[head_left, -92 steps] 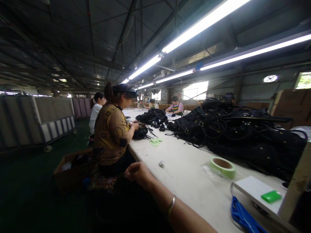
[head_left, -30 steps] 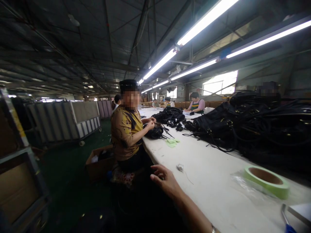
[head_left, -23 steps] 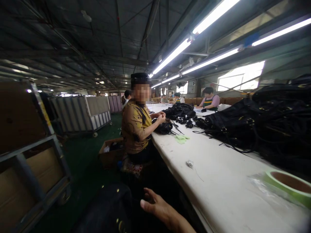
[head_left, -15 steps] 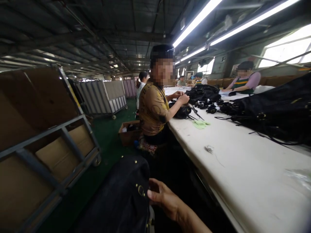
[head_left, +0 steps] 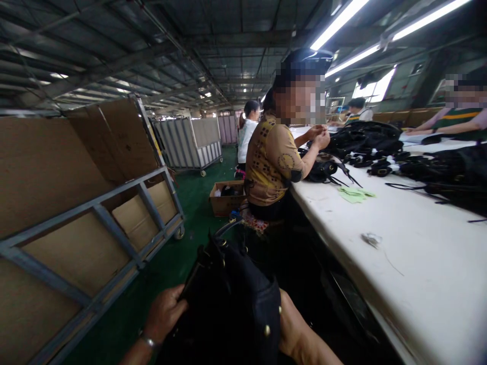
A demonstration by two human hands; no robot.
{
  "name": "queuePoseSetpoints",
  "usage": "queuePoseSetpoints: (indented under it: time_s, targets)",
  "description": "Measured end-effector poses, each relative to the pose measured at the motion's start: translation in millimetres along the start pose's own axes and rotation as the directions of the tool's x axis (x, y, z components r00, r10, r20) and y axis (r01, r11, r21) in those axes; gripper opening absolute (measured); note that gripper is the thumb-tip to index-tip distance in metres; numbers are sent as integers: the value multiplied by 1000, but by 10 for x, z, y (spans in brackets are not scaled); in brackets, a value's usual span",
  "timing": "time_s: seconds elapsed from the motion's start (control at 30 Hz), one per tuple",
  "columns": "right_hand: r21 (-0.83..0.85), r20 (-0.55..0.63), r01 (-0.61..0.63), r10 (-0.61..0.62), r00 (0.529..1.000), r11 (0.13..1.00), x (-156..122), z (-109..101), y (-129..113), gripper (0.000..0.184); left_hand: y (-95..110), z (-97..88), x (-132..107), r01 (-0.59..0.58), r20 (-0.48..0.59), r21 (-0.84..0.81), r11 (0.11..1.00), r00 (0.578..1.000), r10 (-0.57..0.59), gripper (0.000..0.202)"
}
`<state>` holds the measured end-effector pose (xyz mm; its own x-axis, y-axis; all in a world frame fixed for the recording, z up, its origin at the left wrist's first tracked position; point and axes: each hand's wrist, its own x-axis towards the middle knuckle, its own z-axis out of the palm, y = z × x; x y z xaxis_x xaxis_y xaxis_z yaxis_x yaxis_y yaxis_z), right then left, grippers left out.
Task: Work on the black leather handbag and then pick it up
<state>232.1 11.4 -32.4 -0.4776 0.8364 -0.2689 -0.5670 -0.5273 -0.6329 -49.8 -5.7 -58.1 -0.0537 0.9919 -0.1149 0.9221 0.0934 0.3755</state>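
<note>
Your left hand (head_left: 164,312) is clenched around the side of a black bag (head_left: 228,314), fingers curled onto the dark material, a metal bracelet (head_left: 149,342) at the wrist. The bag is held up low in front of you, off the surface, with gold studs on its body and a thin curved handle (head_left: 228,226) arching at the top. Your right forearm (head_left: 300,329) lies against the bag's far side; your right hand is hidden behind it, so you can't tell its grip.

To the right runs the white surface (head_left: 411,284), with green slips (head_left: 353,194) and a crumpled scrap (head_left: 371,239) on it. Further along, a seated co-worker (head_left: 276,162) works with both hands raised just above a small black bag (head_left: 323,171), beside a heap of bags (head_left: 363,137). On your left stands a metal rack (head_left: 87,238) of cardboard sheets, above green floor
</note>
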Motion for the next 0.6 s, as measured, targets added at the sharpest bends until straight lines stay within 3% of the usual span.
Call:
queuePoseSetpoints:
  time_s: [0.13, 0.27, 0.37, 0.47, 0.6]
  targets:
    - [52, 47, 40, -43, 998, 998, -35, 74, -28, 26, -113, -240, 141, 90, -92, -92, 992, 991, -99, 40]
    - [115, 69, -13, 5, 998, 993, 2, -7, -33, 52, -142, -385, 183, 148, -168, -42, 988, 974, -153, 38]
    - [66, 107, -6, -1, 994, 998, 24, -138, -45, 65, -87, -472, 146, 187, -189, 37, 982, 966, -177, 33]
    - [-62, 11, 92, -92, 996, 994, 53, -280, -72, 71, 17, -571, 90, 179, -169, 81, 980, 972, -163, 28]
    - [-211, -95, 91, -113, 989, 973, 152, -447, -65, 80, 164, -679, 21, 85, -135, 35, 996, 988, -80, 18]
